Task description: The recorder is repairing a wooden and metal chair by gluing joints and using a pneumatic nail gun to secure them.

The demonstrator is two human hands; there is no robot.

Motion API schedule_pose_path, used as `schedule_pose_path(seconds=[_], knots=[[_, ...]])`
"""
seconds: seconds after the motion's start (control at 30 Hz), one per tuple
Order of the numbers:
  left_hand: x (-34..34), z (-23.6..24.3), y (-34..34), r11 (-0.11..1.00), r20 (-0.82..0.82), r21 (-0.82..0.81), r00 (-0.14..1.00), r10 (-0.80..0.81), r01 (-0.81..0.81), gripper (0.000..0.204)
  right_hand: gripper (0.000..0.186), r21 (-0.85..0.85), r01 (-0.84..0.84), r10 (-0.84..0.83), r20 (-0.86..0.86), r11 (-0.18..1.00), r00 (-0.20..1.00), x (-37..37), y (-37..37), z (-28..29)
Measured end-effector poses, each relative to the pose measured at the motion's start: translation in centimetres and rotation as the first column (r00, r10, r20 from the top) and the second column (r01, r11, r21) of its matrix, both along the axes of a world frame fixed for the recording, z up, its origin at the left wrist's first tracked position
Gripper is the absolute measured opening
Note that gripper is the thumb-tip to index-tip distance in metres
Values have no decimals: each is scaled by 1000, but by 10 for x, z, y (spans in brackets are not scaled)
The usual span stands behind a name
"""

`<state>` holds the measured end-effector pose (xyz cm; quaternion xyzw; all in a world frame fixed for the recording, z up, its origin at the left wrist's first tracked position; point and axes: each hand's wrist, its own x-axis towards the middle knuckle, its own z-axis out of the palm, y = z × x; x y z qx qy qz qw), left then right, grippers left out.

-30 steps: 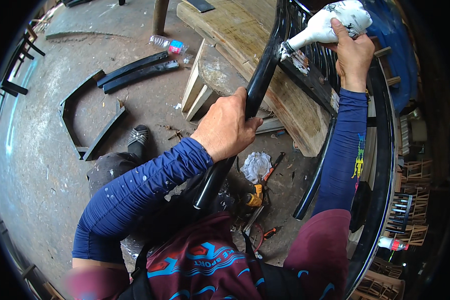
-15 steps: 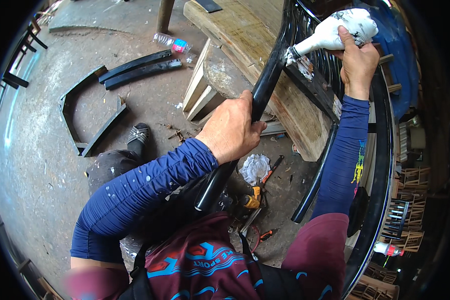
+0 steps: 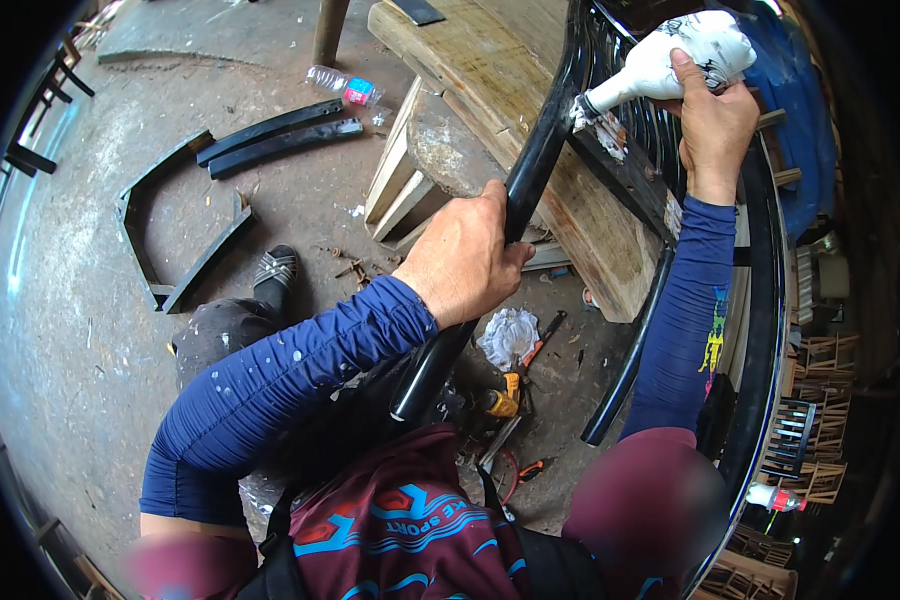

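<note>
My right hand (image 3: 715, 135) is wrapped round a white squeeze bottle (image 3: 665, 65), tipped with its neck pointing down to the left. The bottle's mouth meets a joint where a black crossbar (image 3: 620, 165) joins a round black leg (image 3: 545, 150). White residue sits around that mouth and along the crossbar. Lower on the same leg, my left hand (image 3: 465, 250) grips it with the thumb across the near side. These glossy black parts belong to a slatted piece of furniture lying on its side over a wooden bench (image 3: 590, 255).
On the floor lie curved black wooden pieces (image 3: 285, 150), a clear plastic bottle (image 3: 335, 82), a crumpled white cloth (image 3: 510, 338) and a yellow power tool (image 3: 505, 398). Near my left side rests my foot (image 3: 275, 270). Stacked wooden frames (image 3: 820, 400) stand at the right.
My right upper arm has shifted slightly outward. Both hands keep their hold, and the bottle's mouth stays at the same joint.
</note>
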<state>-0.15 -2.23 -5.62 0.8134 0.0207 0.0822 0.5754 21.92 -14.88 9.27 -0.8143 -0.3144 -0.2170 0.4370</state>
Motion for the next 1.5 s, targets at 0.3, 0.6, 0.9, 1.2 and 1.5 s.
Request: schedule_pose_path(seconds=[0.3, 0.6, 0.9, 1.2, 1.5], knots=[[0, 2, 0, 1000, 0, 15, 1000, 0, 0, 35, 41, -233, 179, -93, 337, 956, 937, -27, 19, 2], [3, -1, 1, 1000, 13, -9, 1000, -1, 1, 34, 27, -465, -35, 202, 315, 885, 927, -39, 74, 14], [6, -2, 8, 949, -70, -308, 993, -92, 66, 46, 39, -12, -220, 204, -324, 975, 924, 37, -2, 33], [18, 1, 4, 431, -100, -892, 871, -480, 135, 16, 43, 948, 144, 613, -294, 283, 734, 25, -98, -20], [7, 99, 11, 656, -130, -736, 916, -380, 168, 11, 40, 968, 68, 596, -205, 243, 777, -13, -160, 30]])
